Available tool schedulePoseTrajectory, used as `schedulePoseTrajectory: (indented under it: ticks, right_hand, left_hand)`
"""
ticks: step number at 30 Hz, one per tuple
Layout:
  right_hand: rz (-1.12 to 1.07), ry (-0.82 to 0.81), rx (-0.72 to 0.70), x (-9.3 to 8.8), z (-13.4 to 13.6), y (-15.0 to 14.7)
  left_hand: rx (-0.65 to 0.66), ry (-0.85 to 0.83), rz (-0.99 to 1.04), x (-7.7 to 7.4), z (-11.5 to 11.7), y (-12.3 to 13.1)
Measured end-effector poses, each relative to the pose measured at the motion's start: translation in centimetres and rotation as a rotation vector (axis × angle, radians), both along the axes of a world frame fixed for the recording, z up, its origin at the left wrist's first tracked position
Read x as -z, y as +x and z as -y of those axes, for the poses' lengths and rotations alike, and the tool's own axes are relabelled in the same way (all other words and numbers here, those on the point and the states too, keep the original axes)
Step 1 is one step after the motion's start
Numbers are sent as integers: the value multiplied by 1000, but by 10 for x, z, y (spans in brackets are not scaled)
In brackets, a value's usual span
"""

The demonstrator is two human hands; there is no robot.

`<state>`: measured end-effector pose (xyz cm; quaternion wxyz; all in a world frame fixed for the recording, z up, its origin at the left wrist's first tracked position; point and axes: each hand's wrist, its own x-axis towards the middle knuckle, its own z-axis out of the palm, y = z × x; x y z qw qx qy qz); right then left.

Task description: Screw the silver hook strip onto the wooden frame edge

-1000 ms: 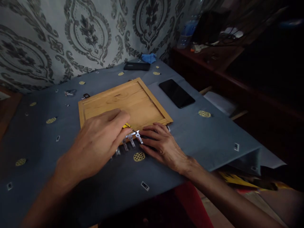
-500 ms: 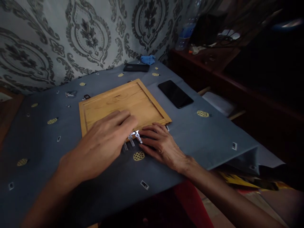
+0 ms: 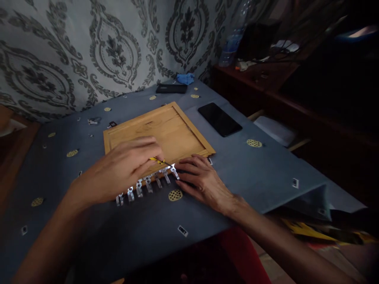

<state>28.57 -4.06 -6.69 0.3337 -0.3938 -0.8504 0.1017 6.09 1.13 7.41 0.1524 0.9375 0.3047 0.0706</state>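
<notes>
My left hand (image 3: 130, 163) is closed around a small yellow-and-black screwdriver (image 3: 157, 160), most of its handle hidden by the fingers. Its thin shaft points right, toward the right end of a silver metal hook rail (image 3: 148, 184). Several hooks of this rail stick out over the near edge of a framed wooden board (image 3: 168, 130), which lies on the table. My right hand (image 3: 198, 177) rests at the board's near right corner, fingers stretched out and slightly apart, with the fingertips against the rail's right end.
A black phone (image 3: 219, 119) lies right of the board. Behind it are a dark flat case (image 3: 171, 88) and a crumpled blue cloth (image 3: 185, 78). Keys (image 3: 94, 121) sit at the back left. A plastic bottle (image 3: 231, 47) stands on the dark red desk (image 3: 251, 79).
My left hand has shifted left and turned, uncovering the screwdriver and more of the rail's hooks. My right hand stays at the rail's end. The whole view has moved slightly.
</notes>
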Motion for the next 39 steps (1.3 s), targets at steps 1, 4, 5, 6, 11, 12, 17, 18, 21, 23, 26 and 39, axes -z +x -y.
schedulePoseTrajectory:
  ticks: [1, 4, 5, 6, 11, 12, 17, 18, 21, 23, 26, 39]
  right_hand:
    - [0, 0, 0, 0, 0, 0]
    - [0, 1, -3, -1, -1, 0]
    - [1, 1, -4, -1, -1, 0]
    - [3, 2, -3, -1, -1, 0]
    - [-12, 42, 10, 0, -1, 0]
    - [-14, 60, 10, 1, -1, 0]
    - [-12, 154, 7, 5, -4, 0]
    - [-5, 164, 3, 6, -5, 0]
    - [-6, 186, -13, 10, -8, 0]
    - [-8, 185, -23, 11, -9, 1]
    - [-19, 191, -32, 13, -10, 1]
    - [13, 150, -41, 16, -9, 6]
  left_hand:
    - [-28, 3, 32, 1, -1, -3]
    - [-127, 8, 93, 6, -4, -14]
    - [-172, 12, 116, 9, -5, -17]
    - [-224, 14, 140, 13, -6, -20]
    - [-406, -47, 266, 43, -14, -33]
    - [-412, -44, 262, 50, -16, -36]
    - [-402, -47, 203, 78, -24, -52]
    - [-400, -43, 190, 83, -25, -54]
    - [-392, -21, 175, 94, -25, -59]
    - [-379, -13, 180, 100, -24, -62]
    - [-375, -6, 204, 107, -23, -67]
    - [-956, 222, 299, 138, -90, -175]
